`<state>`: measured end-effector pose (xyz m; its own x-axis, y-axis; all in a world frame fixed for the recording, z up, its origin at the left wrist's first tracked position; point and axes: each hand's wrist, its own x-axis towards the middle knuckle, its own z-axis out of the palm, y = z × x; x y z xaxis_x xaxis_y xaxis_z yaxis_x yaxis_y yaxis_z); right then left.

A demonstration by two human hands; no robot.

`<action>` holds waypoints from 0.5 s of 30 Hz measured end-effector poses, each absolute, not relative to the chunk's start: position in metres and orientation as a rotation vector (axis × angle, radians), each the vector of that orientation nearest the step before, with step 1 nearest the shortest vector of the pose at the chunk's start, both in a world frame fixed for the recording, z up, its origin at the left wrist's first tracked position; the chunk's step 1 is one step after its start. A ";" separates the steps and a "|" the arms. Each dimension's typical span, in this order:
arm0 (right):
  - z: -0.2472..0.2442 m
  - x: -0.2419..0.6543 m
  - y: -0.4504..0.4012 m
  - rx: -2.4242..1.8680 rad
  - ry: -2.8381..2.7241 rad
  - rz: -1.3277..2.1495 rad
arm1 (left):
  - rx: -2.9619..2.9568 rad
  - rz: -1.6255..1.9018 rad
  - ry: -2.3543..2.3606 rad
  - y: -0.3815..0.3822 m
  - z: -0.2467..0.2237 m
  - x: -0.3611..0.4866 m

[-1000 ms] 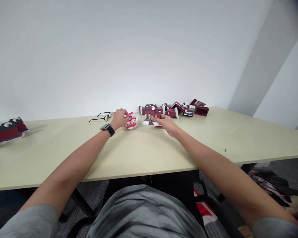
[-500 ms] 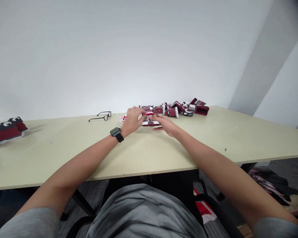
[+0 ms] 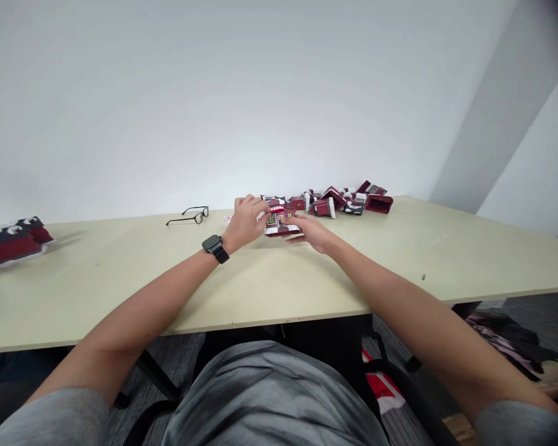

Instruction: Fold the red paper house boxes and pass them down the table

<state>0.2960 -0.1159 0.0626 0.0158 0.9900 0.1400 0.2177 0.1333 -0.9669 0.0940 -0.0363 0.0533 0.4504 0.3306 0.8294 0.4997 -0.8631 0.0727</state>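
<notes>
A small dark-red model house [image 3: 283, 230] with yellow windows and a white, snow-like base edge is held just above the table, tilted toward me. My right hand [image 3: 314, 231] grips it from the right, thumb on the front and fingers underneath. At its upper left, my left hand [image 3: 248, 218] pinches a small red-and-white piece [image 3: 276, 209] against the front; the fingertips partly cover it. Behind my left hand, some red-and-white bits [image 3: 227, 219] lie on the table, mostly hidden.
Several similar model houses [image 3: 323, 208] lie heaped by the wall, behind and right of my hands. Black-framed glasses [image 3: 199, 217] rest to the left. More houses [image 3: 15, 245] stand at the far left. A tiny dark object [image 3: 423, 277] lies on the table [image 3: 474, 254] at right.
My left hand has drawn back slightly to the left, uncovering more of the house's front windows. The red-and-white piece has shifted left with it. My right hand keeps its hold.
</notes>
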 end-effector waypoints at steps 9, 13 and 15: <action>0.060 0.298 -0.113 -1.273 -1.395 1.002 | -2.475 -1.194 -0.590 -0.028 0.052 0.088; 0.058 0.301 -0.110 -1.243 -1.453 1.012 | -2.547 -1.302 -0.601 -0.024 0.050 0.088; 0.057 0.301 -0.111 -1.226 -1.465 1.021 | -2.600 -1.440 -0.652 -0.025 0.050 0.090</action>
